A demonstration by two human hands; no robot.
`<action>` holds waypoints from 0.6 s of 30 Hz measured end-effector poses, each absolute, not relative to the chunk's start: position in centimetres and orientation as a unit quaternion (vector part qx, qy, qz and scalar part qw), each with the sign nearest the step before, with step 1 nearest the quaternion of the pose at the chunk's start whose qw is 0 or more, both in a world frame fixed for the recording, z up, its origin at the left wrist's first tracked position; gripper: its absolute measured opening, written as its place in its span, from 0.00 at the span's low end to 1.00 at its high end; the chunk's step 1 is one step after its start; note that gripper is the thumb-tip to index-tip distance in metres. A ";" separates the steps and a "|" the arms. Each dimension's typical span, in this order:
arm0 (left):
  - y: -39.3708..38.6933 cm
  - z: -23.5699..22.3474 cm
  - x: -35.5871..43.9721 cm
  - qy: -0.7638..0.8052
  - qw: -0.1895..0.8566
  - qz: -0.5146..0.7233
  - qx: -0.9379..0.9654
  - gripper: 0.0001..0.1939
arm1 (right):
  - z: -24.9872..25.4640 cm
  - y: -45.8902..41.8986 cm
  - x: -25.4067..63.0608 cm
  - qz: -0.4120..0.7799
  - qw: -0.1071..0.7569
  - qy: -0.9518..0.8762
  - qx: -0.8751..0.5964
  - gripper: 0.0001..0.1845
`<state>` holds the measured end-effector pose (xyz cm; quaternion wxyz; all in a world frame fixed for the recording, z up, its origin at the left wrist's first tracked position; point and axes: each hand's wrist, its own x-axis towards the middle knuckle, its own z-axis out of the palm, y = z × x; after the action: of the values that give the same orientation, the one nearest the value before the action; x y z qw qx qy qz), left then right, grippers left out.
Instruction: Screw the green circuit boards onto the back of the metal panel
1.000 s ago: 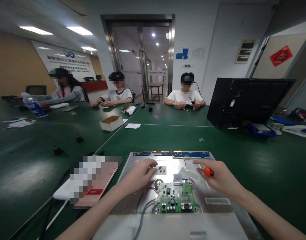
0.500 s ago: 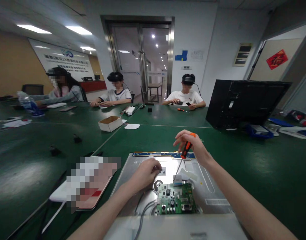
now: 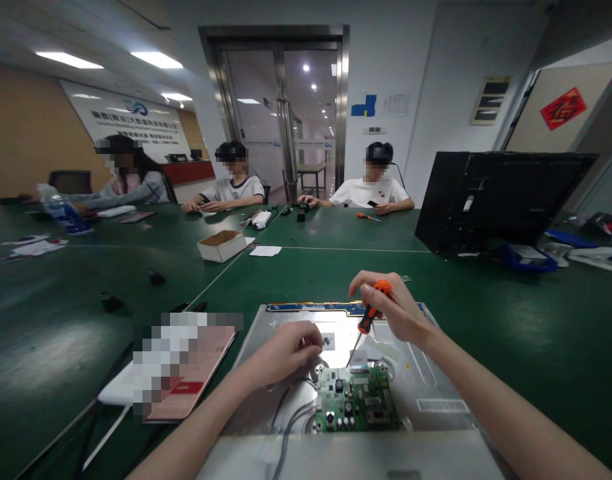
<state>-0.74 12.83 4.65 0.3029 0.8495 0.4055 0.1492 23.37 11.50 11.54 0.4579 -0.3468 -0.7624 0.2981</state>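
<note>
My right hand point(image 3: 393, 303) grips a screwdriver point(image 3: 371, 312) with an orange and black handle. Its shaft slants down and to the left, with the tip at the upper edge of a green circuit board point(image 3: 357, 397), beside a flat ribbon cable. The board lies on a silver metal display panel point(image 3: 431, 373) with a blue strip point(image 3: 311, 308) along its far edge. My left hand point(image 3: 297, 345) rests on the panel left of the screwdriver, fingers curled; anything inside them is hidden. Grey cables point(image 3: 286, 427) run from the board's left side.
A pink-covered flat item point(image 3: 201, 373) and a white cable lie left of the panel. Farther off are a small open box point(image 3: 222, 247), white paper point(image 3: 266, 251) and a black monitor point(image 3: 501, 200) on the right. Several people sit across the green table point(image 3: 306, 273).
My right hand has shifted down slightly and tightened round the screwdriver handle. My left hand has moved a little down and left. The person opposite has reached toward a small black object.
</note>
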 end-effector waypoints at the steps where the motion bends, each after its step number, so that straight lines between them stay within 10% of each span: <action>1: 12.6 4.7 -0.7 0.397 0.315 0.141 0.850 0.05 | 11.7 11.4 23.4 0.298 0.458 -0.764 -0.343 0.21; 18: 12.7 4.4 -0.7 0.373 0.402 0.119 0.828 0.07 | 11.4 10.7 22.5 0.326 0.426 -0.778 -0.327 0.20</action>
<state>-0.73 12.68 4.44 0.4017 0.8279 0.3728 0.1193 22.50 10.73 11.38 0.4263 -0.3273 -0.7777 0.3262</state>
